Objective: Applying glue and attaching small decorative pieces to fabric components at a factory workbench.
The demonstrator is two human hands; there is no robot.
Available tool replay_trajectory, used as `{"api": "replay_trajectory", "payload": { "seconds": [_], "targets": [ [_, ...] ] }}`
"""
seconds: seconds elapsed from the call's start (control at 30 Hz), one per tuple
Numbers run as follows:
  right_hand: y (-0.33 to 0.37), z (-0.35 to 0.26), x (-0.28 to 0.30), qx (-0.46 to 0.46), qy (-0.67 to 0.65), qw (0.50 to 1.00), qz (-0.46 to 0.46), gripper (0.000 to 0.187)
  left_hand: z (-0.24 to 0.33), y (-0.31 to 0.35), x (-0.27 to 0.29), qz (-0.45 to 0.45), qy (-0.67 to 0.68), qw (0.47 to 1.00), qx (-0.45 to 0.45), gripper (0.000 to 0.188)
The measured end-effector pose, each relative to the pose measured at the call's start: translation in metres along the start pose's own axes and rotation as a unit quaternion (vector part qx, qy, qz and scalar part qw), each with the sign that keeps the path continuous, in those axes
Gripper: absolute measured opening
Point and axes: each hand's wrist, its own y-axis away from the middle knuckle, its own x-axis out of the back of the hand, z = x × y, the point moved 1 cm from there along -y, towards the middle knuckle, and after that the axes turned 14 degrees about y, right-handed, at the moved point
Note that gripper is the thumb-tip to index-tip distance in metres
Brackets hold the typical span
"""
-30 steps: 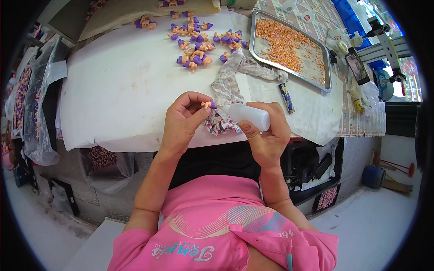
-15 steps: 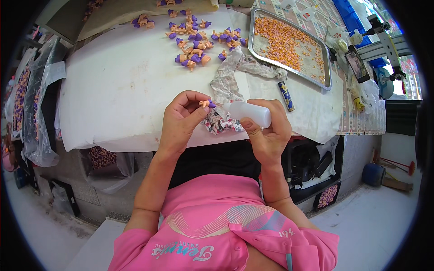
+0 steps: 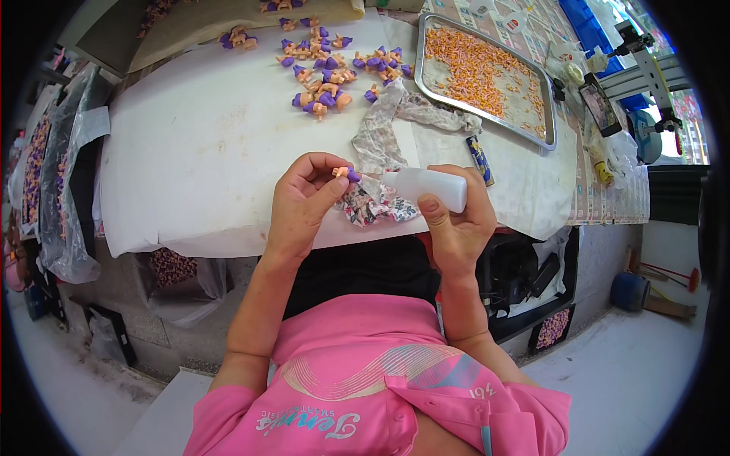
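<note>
Between thumb and fingertips, my left hand [image 3: 306, 199] pinches a small figurine [image 3: 347, 174] with a peach body and a purple part that points right. My right hand [image 3: 461, 220] is wrapped round a white squeeze bottle [image 3: 432, 188], tilted on its side. The bottle's narrow nozzle points left at the purple part; whether it touches cannot be made out. Under and behind the bottle lies a floral cloth [image 3: 376, 209]. Similar peach and purple figurines [image 3: 327, 76] lie in a loose cluster farther back on the white-covered table [image 3: 190, 167].
A metal tray [image 3: 487, 114] of small orange pieces stands at the back right. Beside it lies a dark blue and yellow tube [image 3: 480, 160]. A phone [image 3: 601, 105] sits on a stand at the far right. Plastic-lined bins [image 3: 179, 292] are below the table edge.
The squeeze bottle and my right hand have shifted slightly right. In my left hand the figurine has turned a little, showing more of its purple part.
</note>
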Motion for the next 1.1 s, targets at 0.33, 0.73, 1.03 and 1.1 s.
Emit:
{"api": "replay_trajectory", "payload": {
  "seconds": [0.33,0.73,1.03,1.1],
  "targets": [
    [0.000,0.003,-0.004,-0.033,-0.061,0.997,0.022,0.035,-0.001,0.000,0.002,-0.012,-0.010,1.000,0.016,0.021],
    [-0.003,0.006,-0.007,-0.020,-0.036,0.999,0.013,0.033,-0.001,-0.002,0.002,-0.024,-0.006,1.000,0.012,0.021],
    [-0.008,0.034,-0.002,-0.100,-0.101,0.990,-0.003,0.032,-0.002,-0.006,-0.006,-0.003,0.018,1.000,0.000,0.019],
    [-0.015,0.047,0.002,-0.109,-0.072,0.991,-0.019,0.030,-0.002,-0.008,-0.010,-0.005,0.035,0.999,-0.003,0.019]
  ]
}}
